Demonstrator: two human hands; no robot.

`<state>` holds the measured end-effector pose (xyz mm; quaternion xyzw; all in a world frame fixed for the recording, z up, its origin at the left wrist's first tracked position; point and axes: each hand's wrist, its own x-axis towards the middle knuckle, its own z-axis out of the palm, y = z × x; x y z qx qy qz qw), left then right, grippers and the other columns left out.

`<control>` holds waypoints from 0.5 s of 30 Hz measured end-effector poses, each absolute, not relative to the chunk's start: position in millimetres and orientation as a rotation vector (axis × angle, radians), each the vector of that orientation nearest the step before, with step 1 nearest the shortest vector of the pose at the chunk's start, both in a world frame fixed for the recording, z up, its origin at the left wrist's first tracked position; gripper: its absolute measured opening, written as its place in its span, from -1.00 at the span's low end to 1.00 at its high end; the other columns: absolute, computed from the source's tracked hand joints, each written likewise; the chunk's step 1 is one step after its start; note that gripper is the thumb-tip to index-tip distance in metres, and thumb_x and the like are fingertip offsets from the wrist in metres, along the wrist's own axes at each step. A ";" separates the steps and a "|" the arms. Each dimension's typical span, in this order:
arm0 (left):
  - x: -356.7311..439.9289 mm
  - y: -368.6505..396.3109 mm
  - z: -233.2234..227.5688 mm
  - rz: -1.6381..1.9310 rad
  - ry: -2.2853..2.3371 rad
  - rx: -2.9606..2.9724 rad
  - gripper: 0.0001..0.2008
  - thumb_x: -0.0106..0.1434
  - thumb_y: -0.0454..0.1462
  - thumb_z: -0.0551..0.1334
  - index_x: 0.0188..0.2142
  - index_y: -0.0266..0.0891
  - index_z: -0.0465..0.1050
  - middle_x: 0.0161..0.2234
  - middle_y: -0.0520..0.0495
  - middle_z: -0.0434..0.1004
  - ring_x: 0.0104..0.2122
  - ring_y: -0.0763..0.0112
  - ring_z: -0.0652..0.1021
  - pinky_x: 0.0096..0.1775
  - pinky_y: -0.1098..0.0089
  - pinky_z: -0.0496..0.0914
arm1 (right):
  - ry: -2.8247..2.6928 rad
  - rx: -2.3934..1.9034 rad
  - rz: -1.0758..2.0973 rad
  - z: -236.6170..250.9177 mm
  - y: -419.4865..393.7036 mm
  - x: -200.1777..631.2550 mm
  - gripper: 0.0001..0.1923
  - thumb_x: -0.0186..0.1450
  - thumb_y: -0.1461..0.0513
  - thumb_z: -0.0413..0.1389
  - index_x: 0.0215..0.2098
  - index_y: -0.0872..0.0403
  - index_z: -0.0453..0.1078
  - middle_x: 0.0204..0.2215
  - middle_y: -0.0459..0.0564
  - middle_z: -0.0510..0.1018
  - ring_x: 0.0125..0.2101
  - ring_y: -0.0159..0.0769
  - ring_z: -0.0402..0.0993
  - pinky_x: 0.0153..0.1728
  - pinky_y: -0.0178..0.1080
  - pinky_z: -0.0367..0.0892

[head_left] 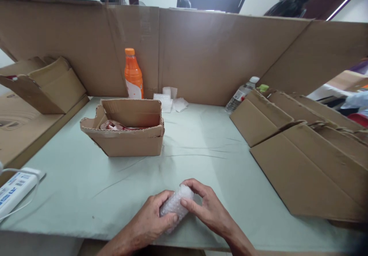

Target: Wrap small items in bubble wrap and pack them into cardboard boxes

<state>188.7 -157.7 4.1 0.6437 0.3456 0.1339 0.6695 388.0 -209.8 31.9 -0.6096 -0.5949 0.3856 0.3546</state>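
Pale green cloth covers the table (201, 148), walled by cardboard. One bubble-wrapped bundle (175, 206) sits near the front edge, gripped by the left hand (151, 219) and right hand (208, 206). One open carton (126, 133), one orange bottle (133, 73), one water bottle (241, 93); bare cloth lies between.

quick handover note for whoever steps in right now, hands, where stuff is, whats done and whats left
Left hand and right hand: both closed on a bubble-wrapped bundle, at the table's near edge.
Open cardboard box: behind the hands to the left, something red and white inside.
Flat cardboard stack: on the right.
Orange bottle: at the back wall.
Done: bundle looks wrapped.
Left: bundle is not in the box.
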 end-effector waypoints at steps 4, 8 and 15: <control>188.7 -158.1 4.6 0.296 0.789 1.478 -0.67 0.08 -0.34 0.18 -0.13 -0.28 0.52 -0.37 0.06 0.45 -0.39 0.45 0.36 -0.37 0.50 0.23 | -1.542 -1.560 1.054 30.4 -208.1 388.9 -0.76 0.25 0.10 0.19 -0.18 0.05 0.45 -0.37 -0.09 0.52 -0.34 -0.27 0.43 -0.30 -0.30 0.34; 186.9 -157.9 4.9 0.312 0.770 1.457 -0.65 0.09 -0.32 0.20 -0.10 -0.27 0.52 -0.35 0.06 0.46 -0.39 0.45 0.36 -0.37 0.50 0.24 | -1.548 -1.540 1.031 29.0 -207.3 391.1 -0.78 0.26 0.10 0.19 -0.20 0.05 0.46 -0.37 -0.09 0.52 -0.34 -0.27 0.44 -0.29 -0.30 0.34; 174.8 -138.9 17.2 0.434 0.866 1.501 -0.60 0.16 -0.18 0.25 -0.02 -0.27 0.50 -0.29 -0.07 0.54 -0.30 0.34 0.46 -0.23 0.41 0.35 | -1.401 -1.522 0.911 32.9 -205.8 400.2 -0.72 0.29 0.04 0.19 -0.16 0.05 0.47 -0.31 -0.03 0.57 -0.31 -0.26 0.48 -0.26 -0.28 0.40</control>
